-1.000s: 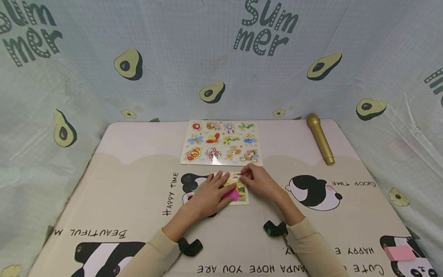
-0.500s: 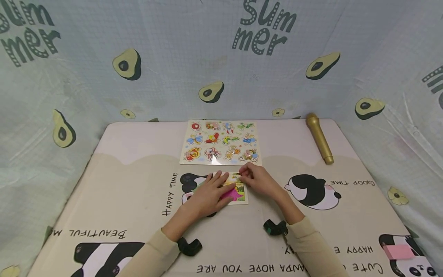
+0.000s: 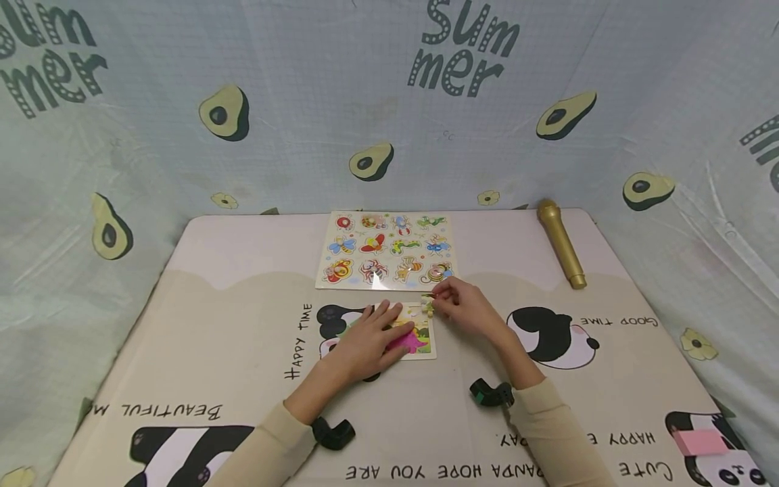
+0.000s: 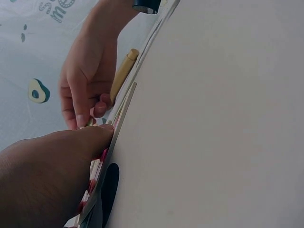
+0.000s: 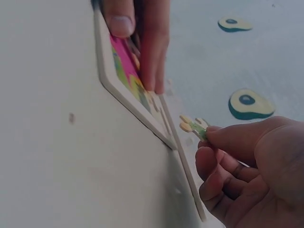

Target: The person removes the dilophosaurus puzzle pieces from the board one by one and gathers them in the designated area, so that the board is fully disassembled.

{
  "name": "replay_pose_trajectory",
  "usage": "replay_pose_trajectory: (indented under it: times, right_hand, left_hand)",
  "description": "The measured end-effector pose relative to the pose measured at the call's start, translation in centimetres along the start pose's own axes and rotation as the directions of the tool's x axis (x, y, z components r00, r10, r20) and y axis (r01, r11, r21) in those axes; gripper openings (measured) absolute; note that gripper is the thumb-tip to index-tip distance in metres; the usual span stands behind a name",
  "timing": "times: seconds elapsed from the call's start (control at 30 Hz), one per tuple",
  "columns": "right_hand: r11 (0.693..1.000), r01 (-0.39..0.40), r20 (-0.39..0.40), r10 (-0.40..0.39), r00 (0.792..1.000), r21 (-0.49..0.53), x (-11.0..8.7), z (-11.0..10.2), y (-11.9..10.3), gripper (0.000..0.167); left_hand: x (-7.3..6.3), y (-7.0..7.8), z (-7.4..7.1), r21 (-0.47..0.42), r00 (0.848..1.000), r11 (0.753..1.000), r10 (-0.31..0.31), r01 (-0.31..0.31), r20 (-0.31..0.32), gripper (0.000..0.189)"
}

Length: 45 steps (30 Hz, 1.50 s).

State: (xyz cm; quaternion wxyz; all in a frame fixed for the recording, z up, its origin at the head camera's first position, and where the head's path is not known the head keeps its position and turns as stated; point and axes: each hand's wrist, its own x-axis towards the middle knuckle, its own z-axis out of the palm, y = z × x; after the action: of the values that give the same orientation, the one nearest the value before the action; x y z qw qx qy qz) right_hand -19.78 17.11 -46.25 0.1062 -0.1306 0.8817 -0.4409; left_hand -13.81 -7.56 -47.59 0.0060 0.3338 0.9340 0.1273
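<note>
- Small flat green-and-cream jigsaw pc (image 5: 194,127): off the board, near its far R corner, pinched in R hand (image 3: 468,310).
- Small pale-rimmed rect. board (image 5: 105,64) w/ pink pic: looks part done, near-R area filled; L hand (image 3: 370,341) flattish on it, fingers spread, no grip.
- Area under L hand hidden; can't tell from here how many pcs left.

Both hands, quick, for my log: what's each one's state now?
Left hand: open, resting on the puzzle.
Right hand: closed, pinching a small piece.
</note>
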Motion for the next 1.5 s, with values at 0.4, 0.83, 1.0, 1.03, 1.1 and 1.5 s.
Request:
replay_pose_trajectory:
  times: [0.4,0.83,1.0,1.03,1.1,1.5]
  right_hand:
    - [0.999,-0.035,-0.101,0.039,0.994,0.042,-0.8,-3.7,1.5,0.023]
    - [0.999,-0.050,-0.188,0.049,0.981,-0.003,-1.4,-7.2,4.3,0.026]
    - [0.997,-0.060,-0.181,0.052,0.982,-0.040,-2.0,-8.1,5.4,0.027]
    - [0.997,-0.063,-0.176,0.053,0.983,-0.048,-2.1,-8.3,5.6,0.027]
    - [0.996,-0.075,-0.167,0.064,0.984,-0.056,-2.3,-8.6,5.9,0.028]
    - [0.979,-0.143,-0.151,0.121,0.981,-0.145,-3.1,-9.9,7.3,0.024]
  left_hand:
    - [0.0,-0.1,0.4,-0.009,1.000,1.000,0.010,-0.010,-0.004,0.050]
    - [-0.1,-0.3,0.6,-0.008,1.000,1.000,0.009,-0.009,-0.013,0.050]
    - [-0.2,-0.4,0.7,-0.015,1.000,1.000,0.007,-0.008,-0.017,0.050]
    - [-0.2,-0.4,0.7,-0.015,1.000,1.000,0.007,-0.007,-0.017,0.050]
    - [-0.2,-0.5,0.7,-0.015,1.000,1.000,0.007,-0.008,-0.016,0.050]
    - [-0.1,-0.4,0.6,-0.011,1.000,1.000,0.010,-0.010,0.006,0.050]
